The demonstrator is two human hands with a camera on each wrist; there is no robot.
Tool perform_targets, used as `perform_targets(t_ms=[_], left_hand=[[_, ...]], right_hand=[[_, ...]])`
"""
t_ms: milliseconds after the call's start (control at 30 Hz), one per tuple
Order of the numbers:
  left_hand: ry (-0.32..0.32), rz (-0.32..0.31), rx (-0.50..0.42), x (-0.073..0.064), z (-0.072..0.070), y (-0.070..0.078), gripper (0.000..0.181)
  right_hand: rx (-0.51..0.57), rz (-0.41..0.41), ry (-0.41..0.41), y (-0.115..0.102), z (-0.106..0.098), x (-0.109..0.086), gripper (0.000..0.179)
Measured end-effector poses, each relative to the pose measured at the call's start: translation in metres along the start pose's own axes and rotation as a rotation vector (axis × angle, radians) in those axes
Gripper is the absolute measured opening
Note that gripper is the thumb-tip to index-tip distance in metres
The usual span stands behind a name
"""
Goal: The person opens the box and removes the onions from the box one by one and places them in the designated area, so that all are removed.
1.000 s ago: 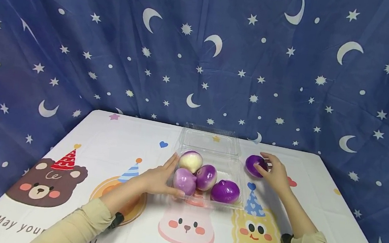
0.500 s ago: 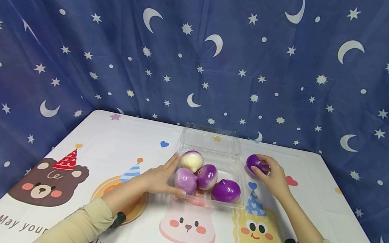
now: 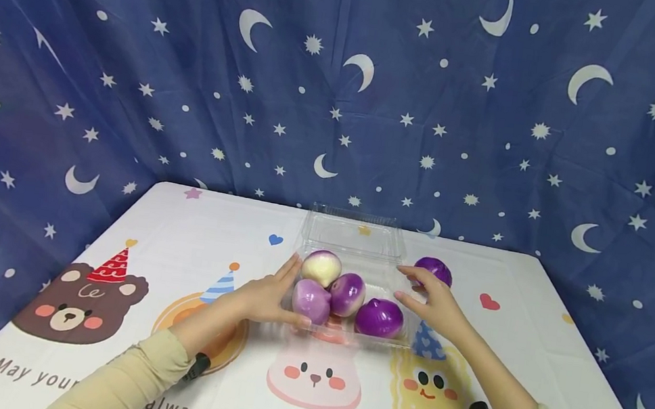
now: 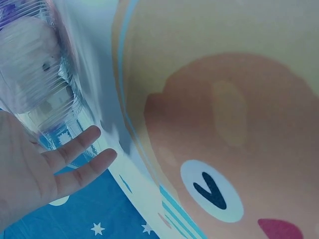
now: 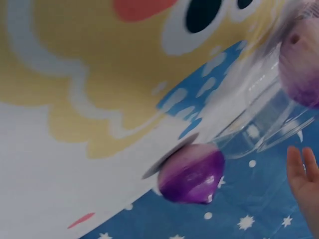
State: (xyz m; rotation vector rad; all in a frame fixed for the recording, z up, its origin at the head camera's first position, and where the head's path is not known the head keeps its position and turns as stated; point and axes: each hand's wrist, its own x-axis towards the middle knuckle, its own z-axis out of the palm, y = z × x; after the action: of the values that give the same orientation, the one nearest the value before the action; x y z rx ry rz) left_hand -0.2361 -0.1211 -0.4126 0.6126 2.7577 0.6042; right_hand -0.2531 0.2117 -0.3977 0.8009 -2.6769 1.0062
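Left hand [image 3: 263,300], fingers extended, lies at nine o'clock of the clear clamshell [image 3: 381,282]; right hand [image 3: 439,307], fingers spread, gripping nothing, at three. Four purple onions [image 3: 379,319] inside. A loose onion [image 3: 436,268], two o'clock, could roll if the right hand knocks it.

- You're in a staged-looking nook; the room type is unclear.
- Moon-and-star curtain [image 3: 294,77] fills your upper frame.
- Cartoon-printed tablecloth [image 3: 227,219] spans your lower frame.
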Motion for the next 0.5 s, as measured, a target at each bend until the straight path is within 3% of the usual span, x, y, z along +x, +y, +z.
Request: perform_targets(t_ms=[233, 500], left_hand=[[-0.004, -0.001, -0.002, -0.0005, -0.0006, 0.001, 0.118], [-0.004, 0.002, -0.003, 0.0003, 0.0003, 0.0009, 0.119]], right_hand=[[0.05, -0.043, -0.157, -0.0088, 0.0048, 0.0026, 0.048], [-0.007, -0.052, -0.22, -0.0096, 0.0058, -0.0025, 0.056]])
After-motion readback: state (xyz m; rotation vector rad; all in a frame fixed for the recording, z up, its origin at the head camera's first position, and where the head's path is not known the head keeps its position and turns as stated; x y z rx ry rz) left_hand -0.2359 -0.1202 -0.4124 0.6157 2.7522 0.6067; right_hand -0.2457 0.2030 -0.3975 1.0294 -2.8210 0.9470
